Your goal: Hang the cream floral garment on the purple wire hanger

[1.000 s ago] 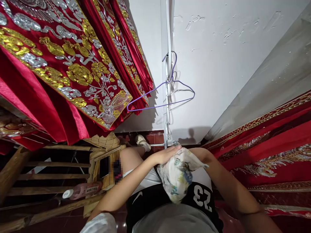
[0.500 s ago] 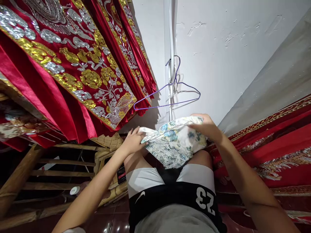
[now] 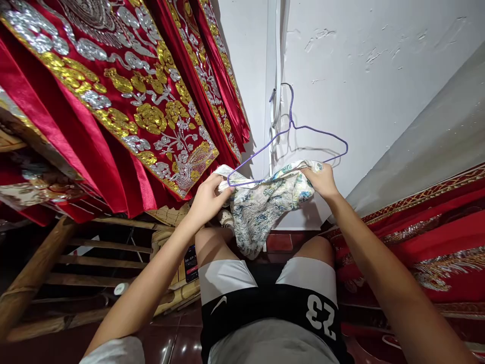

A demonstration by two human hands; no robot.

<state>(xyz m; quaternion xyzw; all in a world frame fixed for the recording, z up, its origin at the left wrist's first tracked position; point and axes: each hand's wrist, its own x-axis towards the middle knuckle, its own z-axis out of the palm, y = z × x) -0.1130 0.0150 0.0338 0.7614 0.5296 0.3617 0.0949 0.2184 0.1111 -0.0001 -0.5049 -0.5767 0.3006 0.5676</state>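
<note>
Both left hand (image 3: 208, 198) and right hand (image 3: 322, 179) gripping floral cloth (image 3: 261, 210), higher than before, now overlapping purple hanger (image 3: 291, 123)

Wearer's top (image 3: 275, 346) is plain grey, well below the fingers (image 3: 224, 195). I see a pale sleeve (image 3: 113, 351) ending by the left elbow. Shorts (image 3: 261, 303): black, white leg panels (image 3: 227, 278) on the side nearer the fingers. White swoosh (image 3: 219, 304) below left fingers, white "23" (image 3: 321, 317) below right.
</note>
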